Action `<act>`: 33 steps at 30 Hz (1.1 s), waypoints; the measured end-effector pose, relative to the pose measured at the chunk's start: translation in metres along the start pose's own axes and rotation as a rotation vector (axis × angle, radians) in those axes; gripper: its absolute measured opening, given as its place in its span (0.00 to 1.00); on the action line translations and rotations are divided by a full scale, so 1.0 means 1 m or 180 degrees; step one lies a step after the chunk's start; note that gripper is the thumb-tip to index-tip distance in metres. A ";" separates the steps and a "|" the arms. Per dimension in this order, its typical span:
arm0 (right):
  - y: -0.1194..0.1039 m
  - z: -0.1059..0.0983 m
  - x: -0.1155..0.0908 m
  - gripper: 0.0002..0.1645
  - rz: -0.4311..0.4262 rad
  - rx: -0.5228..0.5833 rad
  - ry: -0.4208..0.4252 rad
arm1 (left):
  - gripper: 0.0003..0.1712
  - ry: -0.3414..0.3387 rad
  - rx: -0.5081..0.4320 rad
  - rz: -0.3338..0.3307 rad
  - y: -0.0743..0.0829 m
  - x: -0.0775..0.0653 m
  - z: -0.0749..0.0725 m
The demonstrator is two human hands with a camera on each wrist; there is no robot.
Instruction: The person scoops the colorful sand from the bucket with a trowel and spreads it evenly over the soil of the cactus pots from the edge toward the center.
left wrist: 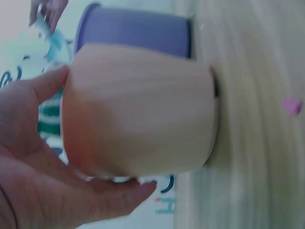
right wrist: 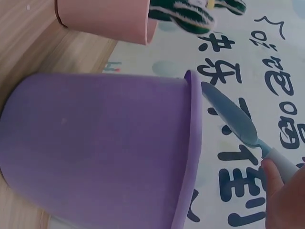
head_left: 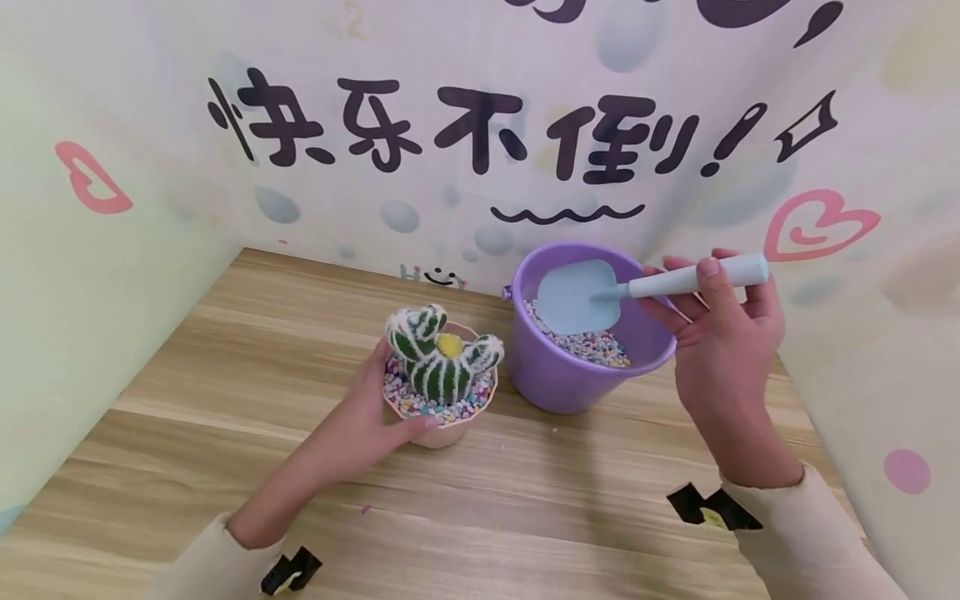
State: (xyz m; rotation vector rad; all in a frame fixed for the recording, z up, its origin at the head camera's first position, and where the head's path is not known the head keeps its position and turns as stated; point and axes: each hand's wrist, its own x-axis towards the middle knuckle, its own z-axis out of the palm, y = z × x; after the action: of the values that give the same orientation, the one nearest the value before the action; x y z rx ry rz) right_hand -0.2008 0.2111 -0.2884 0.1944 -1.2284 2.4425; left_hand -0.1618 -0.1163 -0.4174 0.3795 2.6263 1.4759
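Note:
My left hand (head_left: 367,417) grips a pale pink plant pot (left wrist: 138,112) round its side, with the thumb at the near rim. In the pot a knitted green-and-white cactus (head_left: 441,379) with a yellow top stands among colourful pebbles (head_left: 480,400). To its right is a purple bucket (head_left: 558,379), partly filled with similar pebbles (head_left: 592,348). My right hand (head_left: 727,358) holds a light blue shovel (head_left: 577,296) by its pale handle, thumb on top. Over the bucket's mouth, the shovel blade shows above the rim in the right wrist view.
Everything stands on a wood-grain table (head_left: 247,375). A few stray pebbles lie on it, one of them pink (left wrist: 291,106). Behind rises a printed white cloth (head_left: 420,200) with large dark characters, close to the bucket and the table's back edge.

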 end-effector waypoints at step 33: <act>0.012 -0.034 0.076 0.25 0.0692 -0.1179 0.0103 | 0.66 -0.0187 -0.0522 0.0150 0.003 0.028 -0.005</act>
State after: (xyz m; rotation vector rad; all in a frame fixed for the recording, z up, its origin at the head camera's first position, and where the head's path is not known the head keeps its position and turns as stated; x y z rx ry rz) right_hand -0.2732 0.2533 -0.2949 -0.0879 -1.7353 2.3232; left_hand -0.1896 -0.1118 -0.4112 0.4632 2.4459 1.6534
